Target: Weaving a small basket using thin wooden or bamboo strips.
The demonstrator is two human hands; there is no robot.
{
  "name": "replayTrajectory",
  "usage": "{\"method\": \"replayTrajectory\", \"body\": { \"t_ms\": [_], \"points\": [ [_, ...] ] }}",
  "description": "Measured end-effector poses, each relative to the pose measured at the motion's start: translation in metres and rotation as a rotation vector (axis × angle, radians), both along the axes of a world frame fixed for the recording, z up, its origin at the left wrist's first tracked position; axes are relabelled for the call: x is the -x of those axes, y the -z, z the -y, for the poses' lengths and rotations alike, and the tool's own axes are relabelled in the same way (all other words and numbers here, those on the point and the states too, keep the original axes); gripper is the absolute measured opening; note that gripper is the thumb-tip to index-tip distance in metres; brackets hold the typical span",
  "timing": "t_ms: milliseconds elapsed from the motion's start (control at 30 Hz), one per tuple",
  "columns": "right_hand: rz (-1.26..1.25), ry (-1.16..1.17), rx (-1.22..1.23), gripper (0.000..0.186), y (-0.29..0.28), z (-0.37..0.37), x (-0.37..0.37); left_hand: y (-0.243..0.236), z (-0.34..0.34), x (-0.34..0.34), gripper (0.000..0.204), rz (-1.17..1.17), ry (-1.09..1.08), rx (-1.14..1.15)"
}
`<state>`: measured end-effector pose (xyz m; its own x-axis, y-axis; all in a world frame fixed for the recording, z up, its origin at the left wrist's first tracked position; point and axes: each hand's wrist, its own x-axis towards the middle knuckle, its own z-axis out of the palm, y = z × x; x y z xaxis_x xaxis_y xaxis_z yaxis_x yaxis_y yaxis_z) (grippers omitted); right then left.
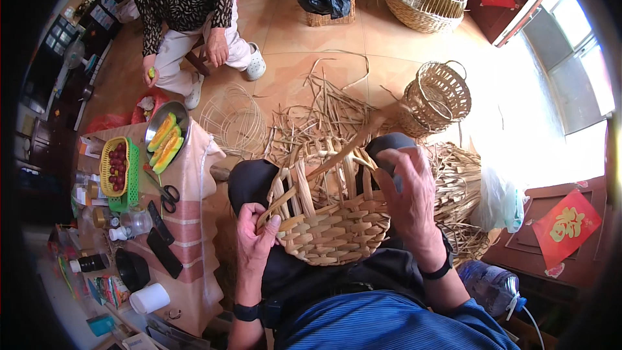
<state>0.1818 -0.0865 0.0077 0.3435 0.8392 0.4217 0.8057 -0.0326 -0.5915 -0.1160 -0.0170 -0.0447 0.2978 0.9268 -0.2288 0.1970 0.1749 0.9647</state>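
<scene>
A half-woven basket (334, 236) of flat tan plant strips rests on my lap, its lower wall closely plaited and loose uprights standing above. My left hand (254, 230) is closed on the basket's left edge, thumb on the outside. My right hand (411, 185) is raised at the basket's right side, fingers apart and partly blurred, with no strip visible in it. A long loose strip (355, 142) slants from the basket's upper part toward the far right, passing beyond the right fingertips. My knees hide part of the floor behind the basket.
Loose strips (330, 100) and a wire frame (233, 116) lie ahead. A finished basket (437, 97) and a strip bundle (453, 185) stand right. The left table (194, 220) holds scissors (170, 198), melon slices (167, 146) and bottles. Another person (188, 26) sits far left.
</scene>
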Motion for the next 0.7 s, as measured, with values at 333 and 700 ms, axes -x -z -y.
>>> {"method": "replayTrajectory", "body": {
  "t_ms": [333, 700],
  "points": [
    [-1.072, -0.009, 0.037, 0.02, 0.078, 0.023, -0.016, 0.0, 0.0, -0.015, 0.032, 0.123, 0.021, 0.16],
    [-1.433, -0.043, -0.099, 0.024, 0.088, 0.041, -0.031, -0.015, 0.016, -0.025, 0.028, 0.17, 0.007, 0.175]
  ]
}}
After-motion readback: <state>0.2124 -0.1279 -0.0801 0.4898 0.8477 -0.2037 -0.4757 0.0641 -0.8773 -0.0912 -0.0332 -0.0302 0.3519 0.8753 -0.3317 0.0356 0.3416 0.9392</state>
